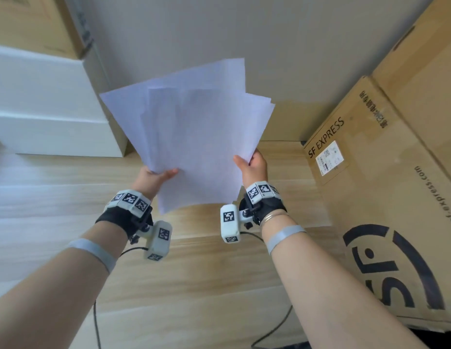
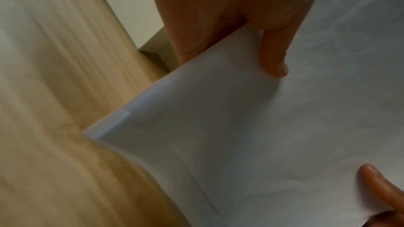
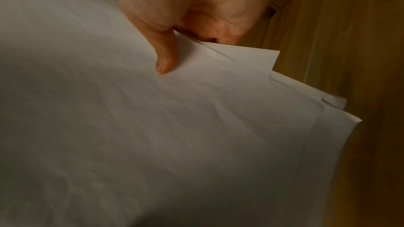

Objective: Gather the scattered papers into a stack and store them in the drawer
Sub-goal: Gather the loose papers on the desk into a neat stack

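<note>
Several white papers [image 1: 194,137] are held up in the air as a loose, fanned bundle with uneven corners. My left hand [image 1: 157,176] pinches the bundle's left edge, thumb on top. My right hand [image 1: 252,163] pinches its right edge the same way. In the left wrist view the thumb lies on the papers [image 2: 262,127] and a fingertip of the other hand shows at the lower right. In the right wrist view the thumb presses the top sheet of the papers [image 3: 174,127], whose offset corners stick out to the right. No drawer front can be told apart.
A white cabinet [image 1: 48,107] stands at the left on the wooden floor [image 1: 169,285]. A large SF Express cardboard box [image 1: 385,187] fills the right side, with another box [image 1: 30,23] at the top left. A grey wall [image 1: 219,34] rises behind the papers. Cables trail near my forearms.
</note>
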